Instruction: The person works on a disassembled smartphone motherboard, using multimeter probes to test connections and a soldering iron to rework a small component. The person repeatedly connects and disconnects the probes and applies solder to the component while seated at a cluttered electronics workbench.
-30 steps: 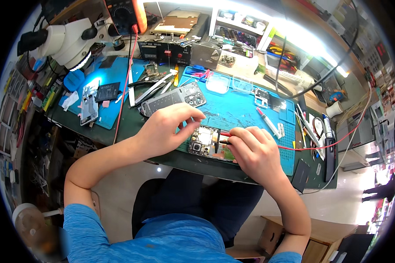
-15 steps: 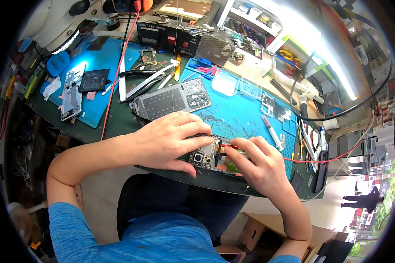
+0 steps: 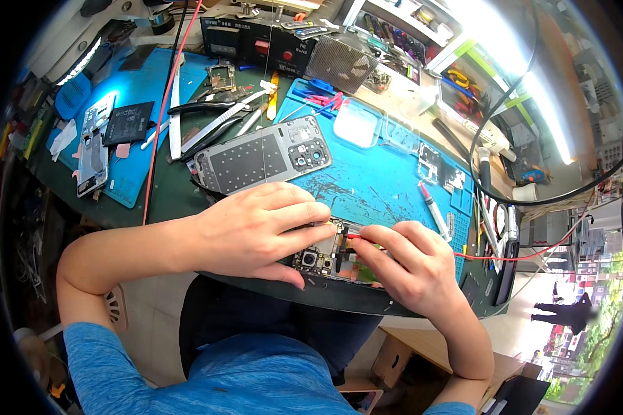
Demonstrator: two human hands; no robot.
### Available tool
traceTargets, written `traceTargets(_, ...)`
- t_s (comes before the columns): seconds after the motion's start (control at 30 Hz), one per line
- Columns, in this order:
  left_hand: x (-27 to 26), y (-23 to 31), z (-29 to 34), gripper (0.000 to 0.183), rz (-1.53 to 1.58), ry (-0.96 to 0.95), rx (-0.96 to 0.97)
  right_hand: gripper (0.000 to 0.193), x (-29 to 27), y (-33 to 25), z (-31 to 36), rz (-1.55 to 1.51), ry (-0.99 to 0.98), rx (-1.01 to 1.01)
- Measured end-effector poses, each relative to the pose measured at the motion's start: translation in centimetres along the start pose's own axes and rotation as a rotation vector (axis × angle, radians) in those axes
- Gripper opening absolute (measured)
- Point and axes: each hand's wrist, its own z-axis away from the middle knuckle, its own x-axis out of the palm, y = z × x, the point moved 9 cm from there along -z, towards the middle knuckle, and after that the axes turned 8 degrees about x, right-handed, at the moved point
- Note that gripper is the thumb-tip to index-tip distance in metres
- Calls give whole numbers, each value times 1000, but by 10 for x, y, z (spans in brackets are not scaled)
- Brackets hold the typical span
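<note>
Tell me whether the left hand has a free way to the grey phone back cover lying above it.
Probably yes: the left hand rests on the opened phone, and the grey back cover lies just beyond its knuckles with nothing between.

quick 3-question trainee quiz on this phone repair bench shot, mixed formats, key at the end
1. True or false: the left hand rests on the opened phone at the near edge of the bench.
2. Multiple choice: where does the grey phone back cover lie? A) under the right hand B) on the mats beyond the left hand, apart from it C) on the person's lap
3. Fill in: the right hand pinches a thin tool with a ___ handle against the opened phone.

Key
1. True.
2. B.
3. Red.
</note>
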Motion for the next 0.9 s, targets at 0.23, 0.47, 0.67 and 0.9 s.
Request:
traceTargets(0.23,1,0,0,78,-4,6,-3,39,2,2,2,-6,17,-6)
traceTargets(0.47,0,1,-1,74,-21,-5,-3,39,3,3,2,-13,7,-3)
traceTargets(0.67,0,1,-2,72,-24,-6,-4,38,2,2,0,-37,7,26)
traceTargets(0.9,1,1,-2,71,-18,2,-5,38,2,3,0,-33,5,4)
